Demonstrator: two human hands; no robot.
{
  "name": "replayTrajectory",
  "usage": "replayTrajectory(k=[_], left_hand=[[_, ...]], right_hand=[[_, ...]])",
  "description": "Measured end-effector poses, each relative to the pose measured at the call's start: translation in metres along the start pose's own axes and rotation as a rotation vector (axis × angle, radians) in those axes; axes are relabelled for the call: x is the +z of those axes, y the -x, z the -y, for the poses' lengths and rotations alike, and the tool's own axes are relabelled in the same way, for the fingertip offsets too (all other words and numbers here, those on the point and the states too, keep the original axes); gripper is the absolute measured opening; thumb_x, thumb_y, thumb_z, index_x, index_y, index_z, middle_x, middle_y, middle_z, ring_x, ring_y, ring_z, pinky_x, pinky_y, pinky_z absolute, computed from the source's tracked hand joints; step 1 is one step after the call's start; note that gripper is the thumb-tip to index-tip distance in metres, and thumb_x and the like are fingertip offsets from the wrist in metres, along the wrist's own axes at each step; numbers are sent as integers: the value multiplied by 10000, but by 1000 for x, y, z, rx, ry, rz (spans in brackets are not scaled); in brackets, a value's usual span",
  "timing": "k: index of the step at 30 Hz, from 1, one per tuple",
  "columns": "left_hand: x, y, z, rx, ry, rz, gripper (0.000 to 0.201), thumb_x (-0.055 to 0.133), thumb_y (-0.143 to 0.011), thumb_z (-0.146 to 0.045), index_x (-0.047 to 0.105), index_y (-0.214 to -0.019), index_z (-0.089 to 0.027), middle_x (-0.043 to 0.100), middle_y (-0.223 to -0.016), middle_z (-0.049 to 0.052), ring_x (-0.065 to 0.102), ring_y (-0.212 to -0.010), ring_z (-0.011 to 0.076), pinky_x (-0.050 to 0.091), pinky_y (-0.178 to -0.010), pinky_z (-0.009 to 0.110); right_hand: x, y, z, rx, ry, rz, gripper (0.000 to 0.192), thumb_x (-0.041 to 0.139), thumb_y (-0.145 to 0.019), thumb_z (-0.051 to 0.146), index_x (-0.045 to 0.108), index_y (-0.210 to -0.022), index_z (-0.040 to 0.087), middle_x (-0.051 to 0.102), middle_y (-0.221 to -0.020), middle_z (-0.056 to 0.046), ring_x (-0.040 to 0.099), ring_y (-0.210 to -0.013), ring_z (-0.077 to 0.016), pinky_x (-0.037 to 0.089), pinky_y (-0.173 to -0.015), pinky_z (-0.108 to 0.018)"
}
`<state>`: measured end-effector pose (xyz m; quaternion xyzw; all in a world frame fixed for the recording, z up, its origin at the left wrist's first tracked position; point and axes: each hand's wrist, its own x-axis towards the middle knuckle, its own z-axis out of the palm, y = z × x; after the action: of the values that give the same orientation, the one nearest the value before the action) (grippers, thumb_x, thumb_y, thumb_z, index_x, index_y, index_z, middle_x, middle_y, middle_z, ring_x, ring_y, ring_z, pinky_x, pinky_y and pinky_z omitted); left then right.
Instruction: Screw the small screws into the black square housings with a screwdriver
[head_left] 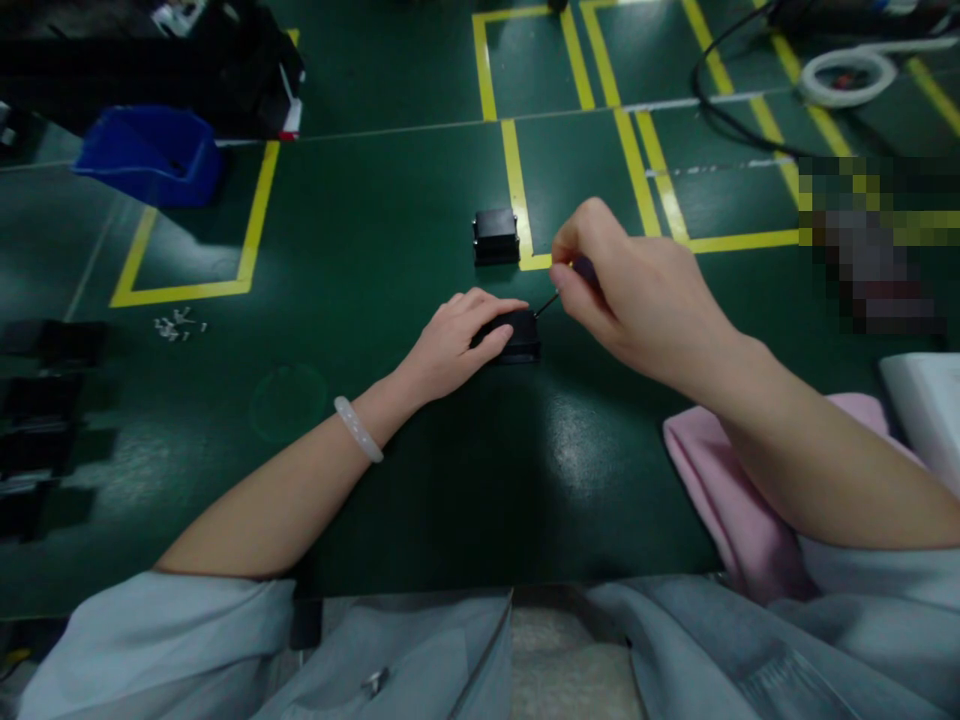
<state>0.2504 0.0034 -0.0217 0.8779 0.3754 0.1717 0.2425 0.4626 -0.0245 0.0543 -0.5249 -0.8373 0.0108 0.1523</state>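
Note:
My left hand [457, 340] rests over a small black box-shaped part [517, 335] on the dark green table [390, 260], holding it down. My right hand [630, 290] pinches a thin tool whose dark shaft [547, 303] slants down to the part's top right corner. The tool's handle is mostly hidden in my fingers. A second black part [496, 236] of the same kind sits a little farther back, beside a yellow tape line [517, 190]. A pale bangle [358, 429] is on my left wrist.
Several small silvery screws [174, 325] lie at the left. A blue bin [154, 152] stands at the back left, dark trays [45, 410] along the left edge. A pink cloth [720, 480] lies under my right forearm. A white ring [847, 78] and black cable [720, 105] are at the back right.

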Motion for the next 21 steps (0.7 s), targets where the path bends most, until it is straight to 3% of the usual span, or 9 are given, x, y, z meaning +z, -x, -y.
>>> replayTrajectory(k=[3,10,16,21], left_hand=[[0,0,0,4,-11,0,405,365,-978,-370,542,-1304,-209,593,-1139,65,524,-1050,207,396,-925,346],[0,-1,0,-10,-10,5,400,364,-977,-363,538,-1306,-215,600,-1134,61,527,-1045,208,402,-906,343],[1,0,2,16,-3,-19,386,384,-979,-352,544,-1301,-212,587,-1125,55,528,-1036,198,395,-906,337],[0,-1,1,-1,-5,2,394,374,-979,-365,540,-1304,-216,597,-1125,55,528,-1031,204,396,-894,338]], right_hand=[[-1,0,1,9,35,28,411,241,-974,451,514,-1115,179,641,-801,-53,593,-643,-175,284,-556,-291],[-1,1,2,-17,1,-2,316,291,-960,343,488,-1139,173,653,-863,-48,583,-637,-158,293,-540,-279],[-3,1,3,-12,49,39,386,268,-973,412,534,-1113,169,641,-780,-47,578,-619,-163,274,-538,-282],[-1,2,2,-42,-11,-15,321,307,-957,331,510,-1137,159,634,-821,-38,585,-621,-165,290,-522,-278]])
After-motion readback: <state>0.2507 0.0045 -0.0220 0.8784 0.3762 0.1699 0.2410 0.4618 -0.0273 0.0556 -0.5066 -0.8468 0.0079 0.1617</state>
